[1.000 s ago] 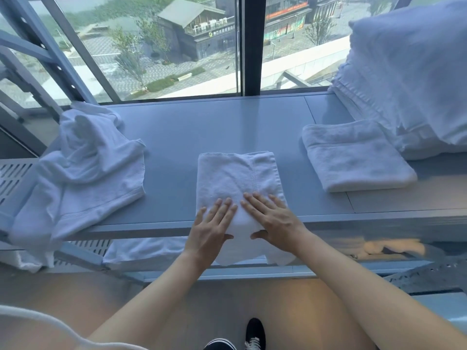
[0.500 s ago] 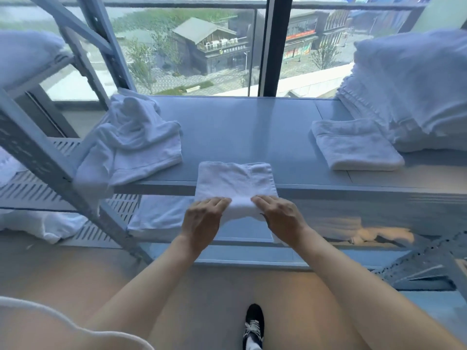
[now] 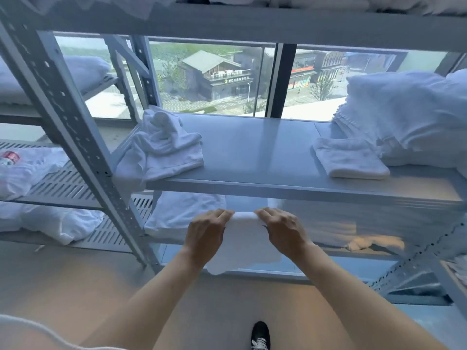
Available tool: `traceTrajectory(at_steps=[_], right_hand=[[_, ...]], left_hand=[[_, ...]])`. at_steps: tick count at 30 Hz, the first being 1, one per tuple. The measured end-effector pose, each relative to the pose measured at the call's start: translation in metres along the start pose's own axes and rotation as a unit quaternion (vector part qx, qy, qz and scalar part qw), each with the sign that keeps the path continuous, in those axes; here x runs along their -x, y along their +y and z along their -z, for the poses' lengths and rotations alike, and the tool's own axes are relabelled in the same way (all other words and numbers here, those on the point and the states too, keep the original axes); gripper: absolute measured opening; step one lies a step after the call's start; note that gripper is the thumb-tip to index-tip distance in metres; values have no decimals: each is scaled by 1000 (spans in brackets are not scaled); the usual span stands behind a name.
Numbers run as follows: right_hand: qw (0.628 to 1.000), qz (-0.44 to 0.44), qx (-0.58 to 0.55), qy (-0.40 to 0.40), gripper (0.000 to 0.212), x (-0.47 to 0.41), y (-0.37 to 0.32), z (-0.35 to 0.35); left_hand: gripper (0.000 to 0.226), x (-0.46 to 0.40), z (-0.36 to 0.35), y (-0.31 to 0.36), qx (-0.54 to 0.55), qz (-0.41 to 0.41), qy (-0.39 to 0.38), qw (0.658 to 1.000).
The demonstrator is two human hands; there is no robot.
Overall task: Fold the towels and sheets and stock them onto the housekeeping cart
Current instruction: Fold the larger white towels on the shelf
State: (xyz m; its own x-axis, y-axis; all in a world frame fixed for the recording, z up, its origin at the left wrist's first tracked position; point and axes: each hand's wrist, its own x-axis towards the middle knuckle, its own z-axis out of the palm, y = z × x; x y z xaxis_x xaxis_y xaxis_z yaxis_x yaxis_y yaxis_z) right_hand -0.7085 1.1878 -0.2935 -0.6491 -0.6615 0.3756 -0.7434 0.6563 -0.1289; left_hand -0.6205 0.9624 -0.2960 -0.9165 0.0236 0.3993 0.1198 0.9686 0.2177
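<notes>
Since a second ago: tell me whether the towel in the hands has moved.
Yes. The towel has come off the grey shelf toward the person, now hanging in front of its edge, below it.

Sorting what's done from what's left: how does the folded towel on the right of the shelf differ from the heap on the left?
The folded towel lies flat as a neat rectangle with squared edges; the crumpled heap is bunched and uneven. The folded towel sits wholly on the shelf; the heap spills over the shelf's left edge. Both are white terry cloth, and neither is touched by the hands.
</notes>
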Motion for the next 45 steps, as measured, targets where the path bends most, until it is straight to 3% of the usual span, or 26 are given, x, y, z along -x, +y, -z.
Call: traceTrajectory(at_steps=[10,19,29,33,36,38,42,45], right_hand=[[998,-59,31,9,47,5,71,13],[995,-96,31,15,44,-69,179,-2],[999,-40,21,-7,42,-191,259,-26],[998,-1,14,60,44,-233,265,-38],[995,-34,-7,92,54,-255,262,-48],[995,-43,-19,86,48,-258,254,-58],[996,-42,-66,31,26,-237,232,-78],[992,-80,-95,-27,22,-213,213,-86]], left_hand=[[46,-66,-46,31,39,-50,-19,998],[46,-182,-96,28,86,-63,-50,993],[45,-264,-116,-15,71,25,-23,997],[50,-275,-114,-33,50,53,-6,997],[63,-279,-114,-59,20,78,-1,997],[65,-279,-116,-74,12,85,-11,996],[66,-281,-127,-88,51,-14,-91,994],[64,-282,-136,-92,87,-80,-158,980]])
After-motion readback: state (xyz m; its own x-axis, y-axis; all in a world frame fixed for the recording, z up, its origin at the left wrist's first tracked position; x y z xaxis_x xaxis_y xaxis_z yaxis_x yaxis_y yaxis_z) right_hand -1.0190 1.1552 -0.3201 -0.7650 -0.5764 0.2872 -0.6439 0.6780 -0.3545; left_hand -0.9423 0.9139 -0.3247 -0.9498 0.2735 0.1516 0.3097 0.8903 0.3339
